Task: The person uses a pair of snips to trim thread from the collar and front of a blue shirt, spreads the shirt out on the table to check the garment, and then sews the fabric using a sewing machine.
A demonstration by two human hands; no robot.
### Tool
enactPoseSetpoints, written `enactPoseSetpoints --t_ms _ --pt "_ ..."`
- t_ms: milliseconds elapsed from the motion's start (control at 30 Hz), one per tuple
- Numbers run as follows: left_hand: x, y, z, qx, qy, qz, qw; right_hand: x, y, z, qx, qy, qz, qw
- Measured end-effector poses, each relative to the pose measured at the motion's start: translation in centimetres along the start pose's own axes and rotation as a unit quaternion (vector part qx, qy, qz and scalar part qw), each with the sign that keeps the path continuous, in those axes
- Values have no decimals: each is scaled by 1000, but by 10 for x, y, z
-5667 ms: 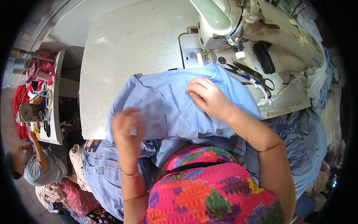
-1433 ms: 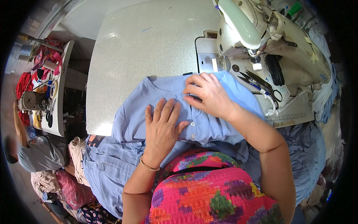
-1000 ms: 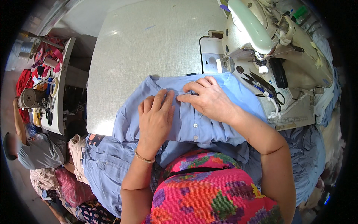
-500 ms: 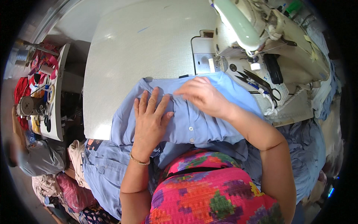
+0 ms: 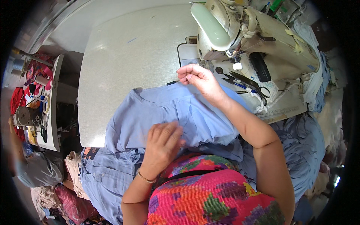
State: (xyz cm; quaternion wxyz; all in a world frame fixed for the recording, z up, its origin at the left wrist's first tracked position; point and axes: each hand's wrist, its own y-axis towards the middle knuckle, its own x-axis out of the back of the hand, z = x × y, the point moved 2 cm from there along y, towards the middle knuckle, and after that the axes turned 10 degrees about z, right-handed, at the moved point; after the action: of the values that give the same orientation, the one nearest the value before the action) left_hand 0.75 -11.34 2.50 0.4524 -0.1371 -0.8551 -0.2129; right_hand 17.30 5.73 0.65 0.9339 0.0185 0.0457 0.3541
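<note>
A light blue button-front shirt [image 5: 150, 108] lies spread on the sewing table, its neckline away from me and a small dark label [image 5: 171, 83] at the neck edge. Over the shirt's near part is my left hand [image 5: 163, 142], its bent fingers blurred by motion, so their grip is unclear. My right hand [image 5: 200, 80] hovers by the neckline, close to the label, fingers curled together against the thumb. Whatever might be between those fingertips is too small to make out. Beyond this hand stands the sewing machine [image 5: 258, 33].
Black scissors [image 5: 255, 83] and a dark oblong object [image 5: 259, 66] lie under the machine's arm. More blue garments [image 5: 107, 172] hang over the table's near edge. At far left, a side table [image 5: 55, 112] holds thread spools and tape; a person in grey [image 5: 39, 170] is beside it.
My left hand has left its flat, spread pose on the shirt and drawn toward me, fingers bending. My right hand has risen off the shirt front toward the neckline. The view has shifted slightly.
</note>
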Motion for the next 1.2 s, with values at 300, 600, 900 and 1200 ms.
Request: enactPoseSetpoints --t_ms 300,600,900,1200 --pt "-18 -1 -12 6 37 51 998 10 -8 15 19 -155 16 988" --pt "-19 -2 -12 17 37 51 998 -7 -67 38 80 -393 35 915" --pt "-12 12 -7 40 4 50 998 -20 -72 14 126 -512 9 849" --pt "-21 38 4 58 99 68 991 -19 -72 13 131 -520 7 844"
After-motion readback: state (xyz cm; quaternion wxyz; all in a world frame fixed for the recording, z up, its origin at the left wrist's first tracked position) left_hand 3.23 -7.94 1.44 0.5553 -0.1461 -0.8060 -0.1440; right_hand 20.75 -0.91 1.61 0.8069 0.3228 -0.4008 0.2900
